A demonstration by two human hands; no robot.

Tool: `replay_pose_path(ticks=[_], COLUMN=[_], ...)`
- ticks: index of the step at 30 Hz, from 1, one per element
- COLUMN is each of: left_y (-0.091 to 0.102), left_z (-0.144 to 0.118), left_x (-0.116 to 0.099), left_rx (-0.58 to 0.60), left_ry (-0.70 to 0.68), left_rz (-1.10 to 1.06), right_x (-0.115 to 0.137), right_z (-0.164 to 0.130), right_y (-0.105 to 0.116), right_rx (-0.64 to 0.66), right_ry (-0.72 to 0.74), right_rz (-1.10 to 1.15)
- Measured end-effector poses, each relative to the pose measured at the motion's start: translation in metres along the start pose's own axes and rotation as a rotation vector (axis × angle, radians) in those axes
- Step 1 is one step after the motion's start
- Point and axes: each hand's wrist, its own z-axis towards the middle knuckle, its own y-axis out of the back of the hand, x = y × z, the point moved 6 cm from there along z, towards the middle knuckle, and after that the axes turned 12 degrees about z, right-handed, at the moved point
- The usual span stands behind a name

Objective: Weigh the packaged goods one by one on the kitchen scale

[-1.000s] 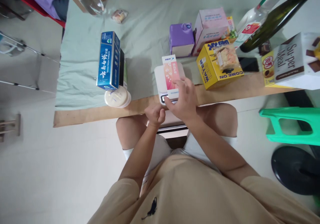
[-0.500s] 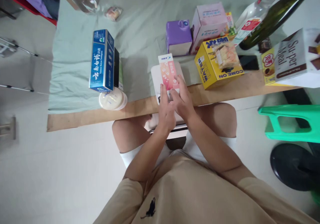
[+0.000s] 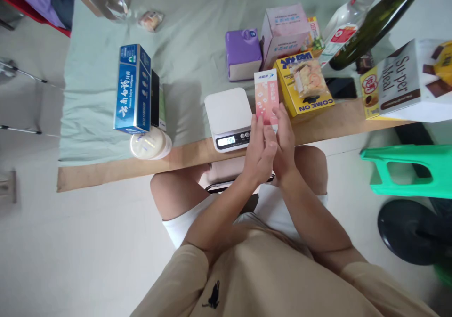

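Pink box point(image 3: 266, 98) upright between left hand point(image 3: 259, 153) and right hand point(image 3: 284, 142), fingers of both closed on its lower end, just beside white scale point(image 3: 228, 112) and yellow box point(image 3: 304, 84).

Open green cloth point(image 3: 197, 48) left of purple box point(image 3: 243, 55); yellow box point(image 3: 303, 84) crowding the right.

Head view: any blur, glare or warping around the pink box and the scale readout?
Head view: the pink box and both hands are slightly motion-blurred; the scale display is lit but its digits are too soft to read; no harsh glare, soft shadows; the bottles at top right lean from wide-angle distortion.
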Motion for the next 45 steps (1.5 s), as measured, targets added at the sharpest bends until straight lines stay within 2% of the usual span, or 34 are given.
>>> replay_pose_path(ticks=[3, 9, 13, 17, 21, 26, 30, 33, 36, 38, 40, 42, 45], left_y=[-0.01, -0.018, -0.025, -0.027, -0.027, -0.027, -0.018, -0.009, 0.002, 0.014, 0.035, 0.068, 0.143], left_z=[0.001, 0.006, 0.005, -0.01, -0.026, -0.026, -0.024, -0.028, -0.033, -0.035, -0.035, -0.033, -0.031], left_x=[0.004, 0.006, 0.003, -0.002, 0.003, 0.006, 0.004, 0.01, 0.019, 0.019, 0.013, 0.004, -0.01], left_rx=[0.02, 0.035, 0.055, 0.085, 0.097, 0.076, 0.054, 0.036, -0.01, -0.051, -0.101, -0.171, -0.379], left_ry=[0.055, 0.143, 0.132, 0.05, 0.077, 0.064, 0.002, 0.004, 0.007, -0.028, -0.076, -0.115, -0.237], left_rz=[-0.01, -0.074, -0.102, -0.072, -0.059, -0.082, -0.1, -0.122, -0.151, -0.173, -0.196, -0.208, -0.149], right_x=[-0.008, -0.016, -0.002, 0.012, 0.0, -0.01, -0.02, -0.03, -0.027, -0.016, 0.0, 0.018, 0.046], right_z=[0.0, 0.007, -0.006, -0.033, -0.044, -0.034, -0.032, -0.04, -0.048, -0.048, -0.044, -0.036, -0.023], right_y=[0.005, 0.005, 0.02, 0.039, 0.032, 0.02, 0.018, 0.023, 0.022, 0.012, -0.007, -0.033, -0.082], right_rx=[0.003, 0.024, 0.062, 0.0, 0.063, 0.088, 0.155, 0.134, 0.111, 0.164, 0.259, 0.376, 0.558], right_ry=[0.023, 0.048, 0.134, 0.24, 0.121, 0.052, -0.088, -0.159, -0.135, -0.095, -0.074, -0.102, -0.187], right_rz=[-0.013, -0.081, -0.177, -0.122, -0.066, -0.033, 0.047, 0.103, 0.233, 0.349, 0.438, 0.483, 0.486])
